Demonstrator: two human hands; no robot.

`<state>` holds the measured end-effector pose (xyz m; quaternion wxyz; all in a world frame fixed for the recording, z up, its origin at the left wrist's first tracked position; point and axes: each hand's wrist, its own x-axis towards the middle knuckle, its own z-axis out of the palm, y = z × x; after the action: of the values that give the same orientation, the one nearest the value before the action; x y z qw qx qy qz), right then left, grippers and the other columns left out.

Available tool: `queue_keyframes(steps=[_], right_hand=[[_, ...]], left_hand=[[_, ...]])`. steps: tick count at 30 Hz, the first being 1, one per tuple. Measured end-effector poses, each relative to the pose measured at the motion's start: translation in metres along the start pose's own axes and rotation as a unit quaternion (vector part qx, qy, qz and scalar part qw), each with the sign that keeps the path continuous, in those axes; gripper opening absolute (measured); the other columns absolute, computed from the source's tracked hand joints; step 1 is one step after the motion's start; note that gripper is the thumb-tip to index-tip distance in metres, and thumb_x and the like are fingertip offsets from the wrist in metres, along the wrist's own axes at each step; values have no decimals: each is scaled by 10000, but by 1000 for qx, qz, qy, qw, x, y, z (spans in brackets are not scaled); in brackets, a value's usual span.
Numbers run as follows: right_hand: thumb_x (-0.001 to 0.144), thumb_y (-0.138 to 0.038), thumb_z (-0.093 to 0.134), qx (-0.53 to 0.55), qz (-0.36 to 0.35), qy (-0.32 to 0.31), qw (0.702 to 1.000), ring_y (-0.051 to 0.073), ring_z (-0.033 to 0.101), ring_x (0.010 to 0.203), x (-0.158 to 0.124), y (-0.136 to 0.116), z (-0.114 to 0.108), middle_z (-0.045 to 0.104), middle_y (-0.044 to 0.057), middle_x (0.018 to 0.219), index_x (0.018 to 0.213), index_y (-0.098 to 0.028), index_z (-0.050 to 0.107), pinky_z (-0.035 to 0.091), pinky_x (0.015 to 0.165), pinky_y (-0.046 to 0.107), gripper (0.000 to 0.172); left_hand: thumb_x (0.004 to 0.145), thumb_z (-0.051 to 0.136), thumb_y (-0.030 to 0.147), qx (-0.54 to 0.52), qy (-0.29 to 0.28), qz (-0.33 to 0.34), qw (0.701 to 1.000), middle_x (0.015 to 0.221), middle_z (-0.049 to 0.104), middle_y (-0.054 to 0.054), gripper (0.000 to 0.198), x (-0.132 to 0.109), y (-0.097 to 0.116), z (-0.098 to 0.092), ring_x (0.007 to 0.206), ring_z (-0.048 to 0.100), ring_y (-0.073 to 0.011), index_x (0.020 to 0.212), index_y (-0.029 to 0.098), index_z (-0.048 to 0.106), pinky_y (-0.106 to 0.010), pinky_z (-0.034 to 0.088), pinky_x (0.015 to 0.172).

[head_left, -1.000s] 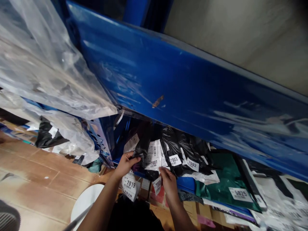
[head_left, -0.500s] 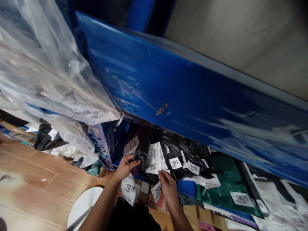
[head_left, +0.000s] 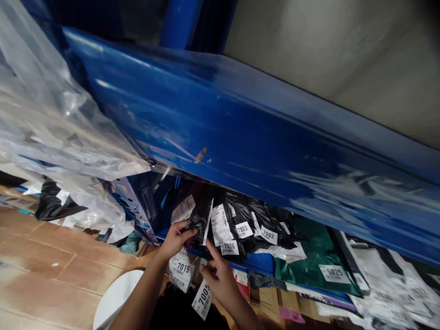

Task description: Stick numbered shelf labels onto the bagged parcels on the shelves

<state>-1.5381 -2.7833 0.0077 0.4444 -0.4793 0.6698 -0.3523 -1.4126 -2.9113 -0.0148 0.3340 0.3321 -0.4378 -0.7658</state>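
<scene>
My left hand pinches the edge of a black plastic mailing bag on a shelf. Below that hand hangs a strip of white number labels reading 7019 and 7020; how it is held is hidden. My right hand has its index finger stretched to the edge of a bag tipped leftward, its white paper seen nearly edge-on. A white label marked 7005 hangs from the thumb side of that hand. Just right stands a black bag with a label marked 7006, then bags labelled 7003 and 7002.
A wide blue metal shelf beam crosses above my hands. Clear plastic sheeting hangs at left. A green bag labelled 6025 and white bags lie to the right. A round white object stands on the tiled floor.
My right hand has moved left, with the 7005 label now lower. The bag labelled 7007 has tipped toward my left hand, and the 7006 label behind it now shows.
</scene>
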Motion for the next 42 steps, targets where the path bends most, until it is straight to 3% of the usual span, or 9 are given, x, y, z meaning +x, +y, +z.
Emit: queue_keyframes(steps=[12, 19, 24, 26, 28, 31, 36, 42], right_hand=[[796, -345, 515, -47, 32, 13, 998, 103, 332, 484, -39, 3, -45, 351, -81, 514, 1264, -147, 524, 264, 484, 232, 509], [766, -416, 558, -34, 44, 81, 995, 112, 387, 486, -39, 4, -54, 421, -50, 514, 872, -170, 668, 300, 486, 235, 290], [757, -489, 570, -28, 51, 142, 988, 129, 448, 503, -35, 6, -62, 488, -20, 529, 719, -174, 631, 338, 503, 246, 323], [746, -497, 584, -12, 60, 143, 988, 126, 433, 484, -34, 6, -62, 465, -34, 512, 821, -170, 654, 335, 493, 249, 342], [742, -473, 603, 12, 73, 113, 991, 119, 403, 465, -31, 5, -59, 428, -61, 497, 1087, -165, 621, 323, 484, 246, 463], [718, -411, 638, 35, 83, 47, 995, 115, 393, 479, -18, -1, -46, 404, -85, 511, 1375, -158, 385, 317, 497, 240, 748], [683, -354, 644, 36, 77, -5, 996, 100, 347, 472, 7, -16, -22, 373, -103, 500, 1400, -147, 334, 282, 485, 228, 808], [699, -307, 614, 29, 54, -16, 998, 84, 328, 453, 14, -23, -14, 356, -120, 482, 1395, -163, 340, 266, 462, 211, 762]], left_hand=[[665, 671, 378, 117, -13, 17, 993, 497, 451, 57, 278, 4, -8, 9, 495, 394, -82, 569, 150, 545, -217, 319, 496], [632, 696, 353, 92, -7, 18, 996, 501, 486, 51, 256, 5, -5, 8, 511, 420, -86, 558, 147, 564, -216, 332, 512], [617, 705, 389, 59, -3, 8, 998, 498, 499, 50, 278, 5, -4, 5, 473, 414, -77, 579, 142, 584, -215, 342, 491], [608, 715, 398, 50, -2, 5, 999, 492, 492, 51, 294, 5, -4, 4, 461, 406, -73, 568, 142, 576, -212, 334, 475], [597, 729, 394, 44, -3, 5, 999, 492, 492, 50, 302, 5, -4, 4, 465, 411, -72, 555, 140, 572, -210, 334, 477], [585, 745, 392, 40, -4, 4, 999, 482, 485, 53, 313, 5, -3, 5, 467, 410, -68, 543, 138, 568, -203, 328, 479], [590, 745, 425, 37, -11, -5, 999, 503, 513, 43, 331, 5, -4, 4, 457, 420, -71, 585, 130, 597, -206, 335, 471], [597, 744, 447, 32, -14, -7, 999, 523, 537, 34, 344, 4, -4, 2, 461, 431, -77, 618, 128, 616, -219, 361, 487]])
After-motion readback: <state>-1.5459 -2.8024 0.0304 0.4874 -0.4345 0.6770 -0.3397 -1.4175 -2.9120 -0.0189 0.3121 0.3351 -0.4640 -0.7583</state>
